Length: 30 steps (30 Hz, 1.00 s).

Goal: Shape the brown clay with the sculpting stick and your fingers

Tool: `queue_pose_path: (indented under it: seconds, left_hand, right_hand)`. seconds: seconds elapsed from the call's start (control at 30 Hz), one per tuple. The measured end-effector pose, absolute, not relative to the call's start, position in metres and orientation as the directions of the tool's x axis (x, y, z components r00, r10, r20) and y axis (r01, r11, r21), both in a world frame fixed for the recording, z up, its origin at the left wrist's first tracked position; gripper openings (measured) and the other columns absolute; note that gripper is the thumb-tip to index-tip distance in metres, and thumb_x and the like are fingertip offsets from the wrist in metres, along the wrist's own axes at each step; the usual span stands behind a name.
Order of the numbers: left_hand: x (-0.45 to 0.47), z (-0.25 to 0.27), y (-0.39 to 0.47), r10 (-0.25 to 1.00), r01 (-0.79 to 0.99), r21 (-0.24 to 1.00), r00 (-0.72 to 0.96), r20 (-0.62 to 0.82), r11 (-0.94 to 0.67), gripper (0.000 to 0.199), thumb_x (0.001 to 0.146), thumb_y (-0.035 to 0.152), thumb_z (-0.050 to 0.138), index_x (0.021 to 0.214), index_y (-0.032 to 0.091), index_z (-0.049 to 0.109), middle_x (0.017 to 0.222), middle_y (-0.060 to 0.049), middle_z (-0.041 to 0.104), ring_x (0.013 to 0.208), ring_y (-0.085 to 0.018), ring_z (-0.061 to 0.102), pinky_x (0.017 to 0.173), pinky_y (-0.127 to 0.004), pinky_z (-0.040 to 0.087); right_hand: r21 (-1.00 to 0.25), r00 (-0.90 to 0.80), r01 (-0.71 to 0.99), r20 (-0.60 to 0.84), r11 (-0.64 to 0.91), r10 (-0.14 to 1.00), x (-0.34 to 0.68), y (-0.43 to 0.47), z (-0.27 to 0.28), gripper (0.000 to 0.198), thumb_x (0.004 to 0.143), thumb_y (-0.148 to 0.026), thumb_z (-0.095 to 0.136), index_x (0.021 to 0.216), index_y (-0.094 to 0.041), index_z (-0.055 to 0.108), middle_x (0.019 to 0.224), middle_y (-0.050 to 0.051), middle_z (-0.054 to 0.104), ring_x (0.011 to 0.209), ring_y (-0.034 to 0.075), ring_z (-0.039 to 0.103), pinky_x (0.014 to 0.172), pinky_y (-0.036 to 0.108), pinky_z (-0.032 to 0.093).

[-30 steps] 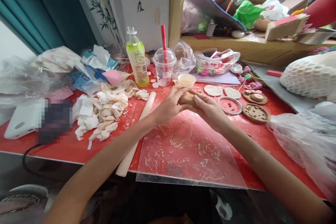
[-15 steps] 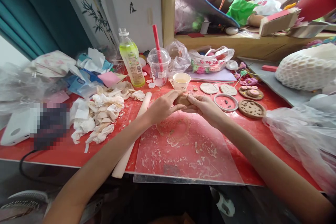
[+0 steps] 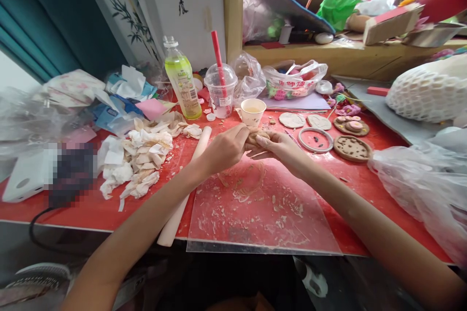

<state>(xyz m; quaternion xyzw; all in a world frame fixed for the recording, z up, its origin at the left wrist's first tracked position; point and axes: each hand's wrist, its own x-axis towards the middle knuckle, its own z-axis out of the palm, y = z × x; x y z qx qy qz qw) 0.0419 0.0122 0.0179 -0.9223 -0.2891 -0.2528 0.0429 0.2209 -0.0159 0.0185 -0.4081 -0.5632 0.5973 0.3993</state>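
Note:
A lump of brown clay (image 3: 256, 138) is held between both hands above the far end of a clear board (image 3: 260, 214) smeared with clay bits. My left hand (image 3: 230, 145) has its fingers curled against the clay's left side. My right hand (image 3: 279, 147) grips it from the right, thumb on top and fingers beneath. Just behind the hands stands a paper cup (image 3: 253, 115) with liquid in it. To the right lie a ring (image 3: 331, 142), a round clay piece with dark bits (image 3: 352, 148), and pale flat clay pieces (image 3: 292, 120).
A rolling pin (image 3: 178, 214) lies along the board's left side. Crumpled tissues (image 3: 142, 155) are farther left. A green drink bottle (image 3: 182, 85) and a plastic cup with a red straw (image 3: 221, 95) stand behind. Clear plastic (image 3: 419, 175) covers the right side.
My left fingers have curled in more tightly on the clay, and the clay has turned between the hands. The view has shifted slightly.

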Motion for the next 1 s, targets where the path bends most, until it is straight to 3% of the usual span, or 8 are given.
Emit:
queue_pose_path:
  seconds: [0.1, 0.27, 0.43, 0.5, 0.77, 1.0]
  left_hand:
    - [0.042, 0.019, 0.011, 0.481, 0.565, -0.017, 0.716, 0.506, -0.825, 0.023, 0.088, 0.011, 0.033, 0.104, 0.009, 0.049, 0.091, -0.011, 0.060, 0.083, -0.016, 0.057, 0.072, -0.027, 0.048]
    - [0.042, 0.021, 0.011, 0.419, 0.577, -0.180, 0.742, 0.522, -0.797, 0.019, 0.089, 0.013, 0.032, 0.086, 0.014, 0.051, 0.075, -0.006, 0.057, 0.068, -0.014, 0.053, 0.060, -0.024, 0.041]
    - [0.041, 0.021, 0.009, 0.381, 0.569, -0.164, 0.710, 0.592, -0.806, 0.018, 0.089, 0.016, 0.034, 0.075, 0.017, 0.046, 0.068, -0.004, 0.055, 0.060, -0.013, 0.049, 0.054, -0.025, 0.035]
    - [0.041, 0.021, 0.008, 0.429, 0.581, -0.069, 0.671, 0.605, -0.811, 0.015, 0.085, 0.012, 0.035, 0.076, 0.016, 0.046, 0.069, -0.005, 0.056, 0.061, -0.014, 0.051, 0.054, -0.025, 0.035]
    - [0.048, 0.026, 0.004, 0.718, 0.514, 0.503, 0.461, 0.521, -0.695, 0.013, 0.085, 0.011, 0.040, 0.081, 0.016, 0.051, 0.079, -0.005, 0.063, 0.069, -0.013, 0.056, 0.064, -0.024, 0.041]
    - [0.052, 0.031, 0.005, 0.885, 0.397, 0.805, 0.340, 0.318, -0.441, 0.024, 0.092, 0.029, 0.037, 0.073, 0.018, 0.046, 0.055, 0.003, 0.048, 0.043, -0.007, 0.044, 0.043, -0.020, 0.032]
  right_hand:
    - [-0.999, -0.377, -0.013, -0.025, -0.032, 0.926, 0.220, -0.018, 0.021, 0.035, 0.080, -0.048, 0.059, 0.097, -0.017, 0.064, 0.102, 0.009, 0.068, 0.081, 0.016, 0.066, 0.079, 0.032, 0.055]
    - [-0.996, -0.386, -0.002, -0.077, -0.084, 0.919, 0.219, -0.019, 0.022, 0.036, 0.079, -0.050, 0.058, 0.083, -0.015, 0.061, 0.077, 0.007, 0.067, 0.063, 0.014, 0.063, 0.063, 0.029, 0.054]
    - [-0.982, -0.462, -0.097, -0.098, -0.160, 0.882, 0.218, -0.021, 0.022, 0.036, 0.080, -0.051, 0.058, 0.081, -0.015, 0.060, 0.069, 0.004, 0.063, 0.058, 0.012, 0.061, 0.059, 0.026, 0.051]
    - [-0.975, -0.494, -0.139, -0.085, -0.175, 0.865, 0.218, -0.022, 0.022, 0.035, 0.081, -0.050, 0.057, 0.082, -0.015, 0.060, 0.071, 0.004, 0.063, 0.059, 0.012, 0.060, 0.059, 0.026, 0.050]
    - [-0.966, -0.498, -0.218, -0.012, -0.139, 0.867, 0.214, -0.022, 0.015, 0.036, 0.085, -0.050, 0.051, 0.091, -0.016, 0.059, 0.071, 0.003, 0.058, 0.061, 0.011, 0.055, 0.059, 0.025, 0.048]
    - [-0.992, -0.467, -0.126, 0.058, -0.002, 0.882, 0.212, -0.023, 0.012, 0.031, 0.087, -0.047, 0.049, 0.085, -0.016, 0.054, 0.077, 0.002, 0.052, 0.065, 0.009, 0.053, 0.061, 0.025, 0.047]
